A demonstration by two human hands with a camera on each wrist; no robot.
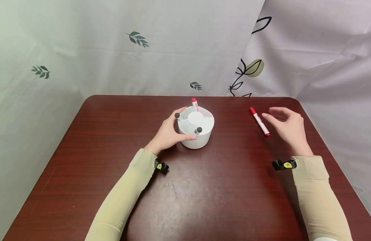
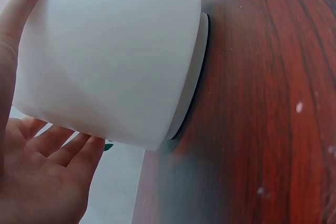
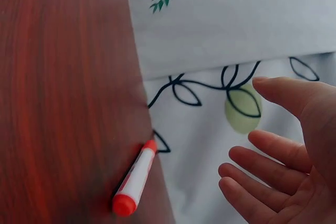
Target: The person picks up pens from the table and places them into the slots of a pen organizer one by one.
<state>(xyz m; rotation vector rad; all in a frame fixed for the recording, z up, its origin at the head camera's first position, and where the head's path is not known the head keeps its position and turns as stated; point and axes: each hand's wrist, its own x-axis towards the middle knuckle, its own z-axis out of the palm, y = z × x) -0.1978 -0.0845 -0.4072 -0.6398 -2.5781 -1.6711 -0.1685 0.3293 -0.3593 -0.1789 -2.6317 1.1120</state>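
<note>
A round white pen holder with compartments stands on the table. My left hand grips it from the left, thumb along the near wall and fingers around the far side. In the left wrist view, its smooth wall fills the space between thumb and fingers. Inside it lean a red-capped marker and two black-capped markers, one at the left and one near the front. Another red marker lies on the table at right. Just right of it, my right hand hovers with relaxed fingers, holding nothing.
The dark red wooden table reaches back to a pale curtain printed with leaves. More curtain hangs along the left and right sides. A small black camera is strapped at the left wrist, another at the right.
</note>
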